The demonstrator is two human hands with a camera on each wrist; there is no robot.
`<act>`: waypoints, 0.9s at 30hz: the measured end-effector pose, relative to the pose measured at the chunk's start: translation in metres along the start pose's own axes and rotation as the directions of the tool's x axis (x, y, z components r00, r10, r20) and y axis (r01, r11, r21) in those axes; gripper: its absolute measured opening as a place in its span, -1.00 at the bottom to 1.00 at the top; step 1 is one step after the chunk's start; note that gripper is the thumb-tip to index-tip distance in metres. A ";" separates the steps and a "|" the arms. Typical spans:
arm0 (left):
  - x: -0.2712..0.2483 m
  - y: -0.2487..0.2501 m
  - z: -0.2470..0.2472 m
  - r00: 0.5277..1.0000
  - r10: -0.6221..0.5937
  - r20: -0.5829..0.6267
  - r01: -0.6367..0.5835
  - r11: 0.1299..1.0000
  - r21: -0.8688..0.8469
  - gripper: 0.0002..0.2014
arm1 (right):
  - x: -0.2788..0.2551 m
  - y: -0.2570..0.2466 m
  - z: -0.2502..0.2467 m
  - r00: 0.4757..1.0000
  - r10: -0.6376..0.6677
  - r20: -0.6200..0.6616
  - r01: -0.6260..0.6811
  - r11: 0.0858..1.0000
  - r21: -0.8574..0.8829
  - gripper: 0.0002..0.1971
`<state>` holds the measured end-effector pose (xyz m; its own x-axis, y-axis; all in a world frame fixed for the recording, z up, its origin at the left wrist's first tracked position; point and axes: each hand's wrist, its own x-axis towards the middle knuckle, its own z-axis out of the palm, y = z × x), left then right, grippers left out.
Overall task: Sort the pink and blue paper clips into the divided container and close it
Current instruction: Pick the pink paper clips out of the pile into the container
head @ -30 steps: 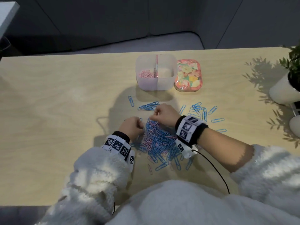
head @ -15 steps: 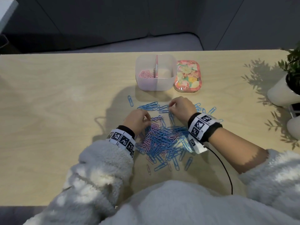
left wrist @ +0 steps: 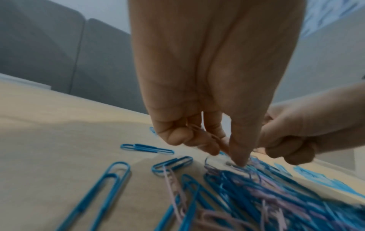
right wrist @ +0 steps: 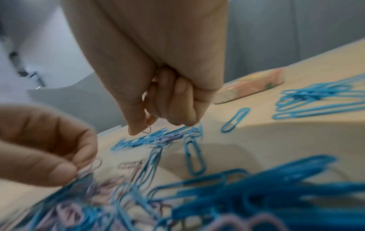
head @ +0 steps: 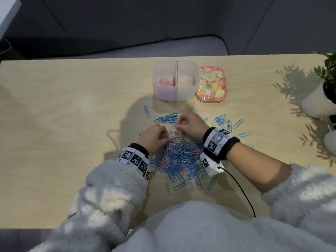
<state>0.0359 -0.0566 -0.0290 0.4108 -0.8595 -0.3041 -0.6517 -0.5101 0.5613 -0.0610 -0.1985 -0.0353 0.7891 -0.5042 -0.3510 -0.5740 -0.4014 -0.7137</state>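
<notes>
Near the middle of the tabletop [head: 54, 124], both hands work the mixed clip pile [head: 180, 157]. The left hand [head: 154, 137] pinches pink clips; the right hand [head: 190, 125] is curled, seemingly pinching one small pink clip. Lift pinks clear so blues don't snag. The divided container [head: 175, 96] waits toward the far edge, pinks in its left compartment, floral lid [head: 211, 84] beside it. Loose blue clips [head: 223, 122] lie between.
</notes>
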 end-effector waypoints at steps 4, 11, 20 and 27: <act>0.001 -0.007 -0.010 0.996 -0.087 0.005 0.085 0.963 -0.256 -0.95 | 0.001 0.009 -0.028 0.998 0.053 -0.018 -0.049 0.985 0.164 -0.87; 0.006 -0.019 -0.026 0.970 -0.212 0.115 0.239 0.785 -0.572 -0.84 | -0.001 0.015 -0.035 0.981 0.173 0.092 -0.196 0.854 0.483 -0.82; 0.006 -0.019 -0.014 0.962 -0.272 0.019 0.215 0.714 -0.667 -0.77 | -0.004 -0.012 0.008 0.960 -0.122 0.254 0.216 0.897 -0.385 -0.75; 0.009 -0.007 -0.006 0.994 -0.081 -0.076 0.068 0.985 -0.158 -0.88 | -0.009 -0.009 0.013 0.950 -0.085 0.302 0.223 0.859 -0.461 -0.82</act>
<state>0.0475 -0.0606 -0.0309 0.5096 -0.8104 -0.2889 -0.5134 -0.5559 0.6537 -0.0602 -0.1807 -0.0333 0.8640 -0.2140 -0.4557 -0.4178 -0.8097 -0.4121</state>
